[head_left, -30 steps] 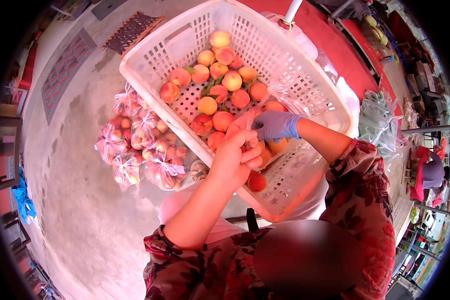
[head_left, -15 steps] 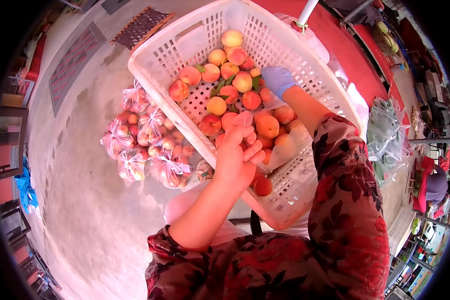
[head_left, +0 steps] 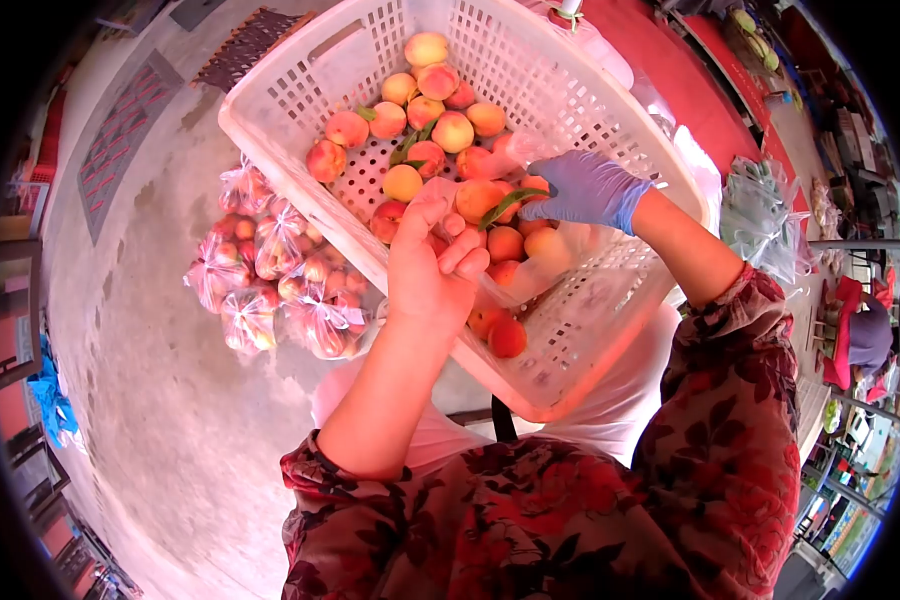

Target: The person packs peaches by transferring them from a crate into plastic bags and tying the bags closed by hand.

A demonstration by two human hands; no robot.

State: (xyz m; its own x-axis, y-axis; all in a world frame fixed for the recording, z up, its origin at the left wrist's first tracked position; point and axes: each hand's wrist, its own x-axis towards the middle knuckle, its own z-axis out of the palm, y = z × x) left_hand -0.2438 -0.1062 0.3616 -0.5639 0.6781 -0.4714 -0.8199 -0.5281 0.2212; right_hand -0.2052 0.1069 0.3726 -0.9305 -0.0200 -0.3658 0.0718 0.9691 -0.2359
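A white plastic crate (head_left: pixel 365 260) holds loose peaches (head_left: pixel 453 131), some with green leaves. My left hand (head_left: pixel 430 260) is closed on the edge of a clear plastic bag (head_left: pixel 560 265), which lies inside the crate with several peaches in it. My right hand (head_left: pixel 590 190), in a blue glove, is at the bag's mouth with its fingers around a peach (head_left: pixel 536 184). A leaf (head_left: pixel 510 203) lies by its fingertips. One peach (head_left: pixel 507 337) sits in the crate's near corner, below the bag.
Several tied bags of peaches (head_left: pixel 270 260) stand on the concrete floor left of the crate. A bundle of clear plastic bags (head_left: pixel 760 220) hangs at the right. Behind the crate is a red surface (head_left: pixel 660 60). Another person (head_left: pixel 865 335) is at the far right.
My right hand has moved from the crate's far side back towards me, to the bag. My left hand still has the bag, its fingers raised a little. The view has shifted slightly.
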